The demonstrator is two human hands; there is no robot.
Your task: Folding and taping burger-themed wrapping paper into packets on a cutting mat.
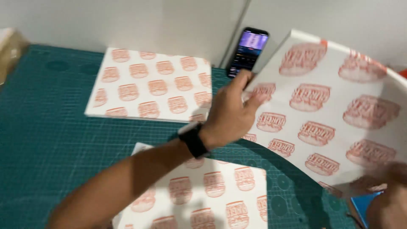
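Far left, at the frame edge: a blurred tan packet (10,51), too soft to identify. Beneath everything, a bench (46,140) covered by a green gridded cutting mat. Toward the back, left of centre: a flat stack of white sheets (150,85) printed with rows of red burger marks, lying square on the mat. Nearer, low in the frame: a second printed stack (203,195), partly hidden under the forearm. Across the middle: the left hand (231,112), black band at the wrist, reached out and closed with fingers pinching the left edge of a lifted sheet (335,114). Behind that hand, leaned upright against the pale wall: a dark phone (248,51) with a lit screen. To the right: the lifted sheet itself, same red print, raised clear of the mat, bowed and tilted, top edge curling toward the wall. Bottom right corner: the right hand (388,203), blurred, at the sheet's lower right corner; grip impossible to tell. Just beside it, a small blue object (364,205), cut off by the frame.
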